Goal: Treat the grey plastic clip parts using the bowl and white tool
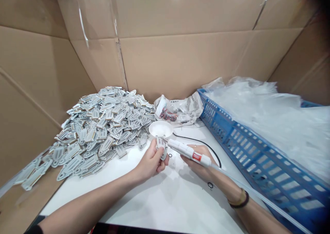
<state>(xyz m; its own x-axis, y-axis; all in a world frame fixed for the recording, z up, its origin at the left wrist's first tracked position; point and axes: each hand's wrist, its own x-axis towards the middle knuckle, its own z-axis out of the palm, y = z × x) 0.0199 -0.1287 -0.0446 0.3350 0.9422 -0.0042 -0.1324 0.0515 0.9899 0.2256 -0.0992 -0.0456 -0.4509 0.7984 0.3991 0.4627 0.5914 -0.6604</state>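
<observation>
My left hand (152, 161) pinches a small grey plastic piece with slots (161, 147), thumb on its face. My right hand (202, 161) is wrapped round a white glue gun (183, 149) with a red label. Its tip is close to the far edge of the piece; whether they touch I cannot tell. A long translucent stick (254, 192) runs from the gun's back end over my right forearm. Just beyond the piece sits a round white dish (161, 128). On the left, many similar grey slotted pieces (103, 127) lie in a big heap.
A blue plastic crate (239, 141) filled with clear plastic bags (278, 113) stands along the right. Crumpled printed paper (184, 108) lies at the back. A black cord (206, 142) curves over the white table (154, 203). Small dark rings (210, 185) lie there. Cardboard walls (193, 62) enclose the space.
</observation>
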